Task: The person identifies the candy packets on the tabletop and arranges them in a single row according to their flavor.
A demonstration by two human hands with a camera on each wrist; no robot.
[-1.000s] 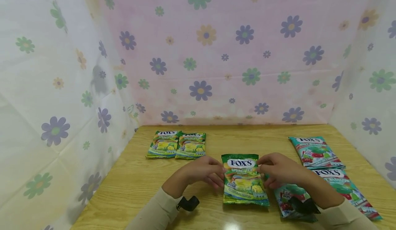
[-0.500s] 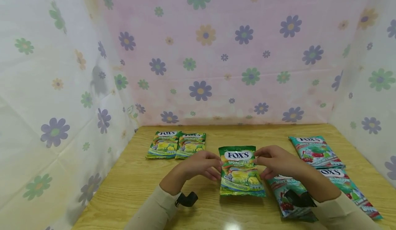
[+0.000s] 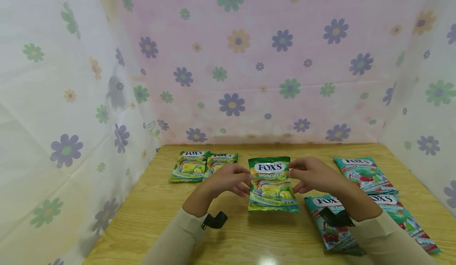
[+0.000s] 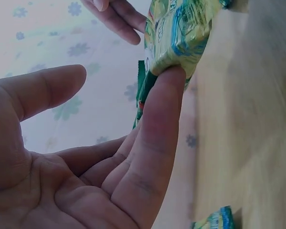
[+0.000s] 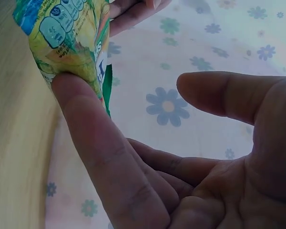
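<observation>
A green and yellow bag of Fox's Spring Tea candy (image 3: 270, 185) is held up off the table between both hands, its front facing me. My left hand (image 3: 226, 180) presses its left edge with the fingertips. At the right edge, the fingertips of my right hand (image 3: 315, 174) press inward. In the left wrist view, one finger dents the side of the candy bag (image 4: 188, 36), and the thumb stands away from it. The right wrist view has a fairly straight finger against the candy bag (image 5: 69, 52), with that thumb also apart.
Two more Spring Tea bags (image 3: 189, 168) lie side by side at the back left of the wooden table (image 3: 156, 217). On the right lie three teal Fox's mint bags (image 3: 365, 176), one partly under the right forearm. Flowered cloth (image 3: 249, 79) walls in the back and sides.
Both hands have raised the Spring Tea bag and carried it away from me and slightly left. The mint bag below the right hand shows more of its top.
</observation>
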